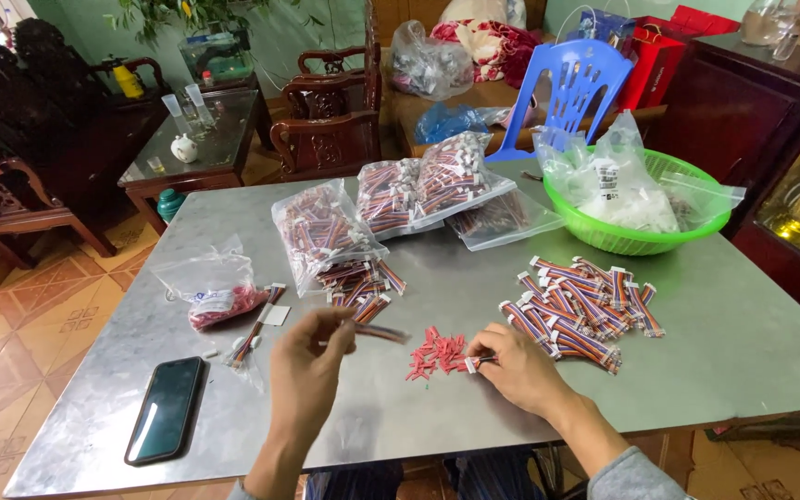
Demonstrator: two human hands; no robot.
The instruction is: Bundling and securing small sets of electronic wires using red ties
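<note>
Head view: left hand (312, 356) pinches a wire bundle (377, 331) raised off the worktop (437, 407); right hand (511, 366) pinches a small connector (474, 362), red caps (435, 353) just left for easy reach.

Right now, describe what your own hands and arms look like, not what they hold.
Both hands are bare: no gloves, rings or watch visible. The left hand has a bare forearm to the frame edge. The right hand has a bare wrist; a grey sleeve is pushed up the forearm.
</note>
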